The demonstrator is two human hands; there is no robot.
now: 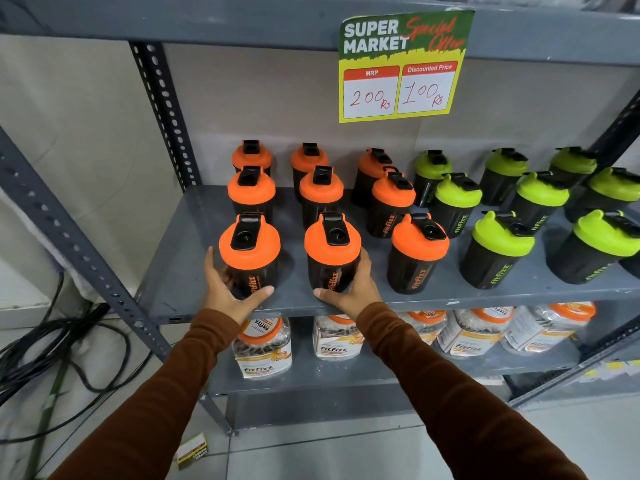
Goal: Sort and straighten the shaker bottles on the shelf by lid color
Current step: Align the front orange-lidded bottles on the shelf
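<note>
Hands wrap two front-row shaker bottles on the grey shelf [194, 244]: left hand [228, 289] grips the orange-lidded bottle [249, 252] at 9 o'clock, right hand [351, 289] grips its orange-lidded neighbour [331, 251]. Green-lidded bottles [502, 244] stand grouped toward 3 o'clock, upright.

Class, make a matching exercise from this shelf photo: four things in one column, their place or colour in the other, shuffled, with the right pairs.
Things:
1. left hand
2. right hand
3. green-lid bottles
4. price sign

Descriptions:
A. hangs from the shelf above
B. on the front-left orange-lid bottle
C. right part of the shelf
D. on the second front orange-lid bottle

Pairs: 1-B, 2-D, 3-C, 4-A
</note>
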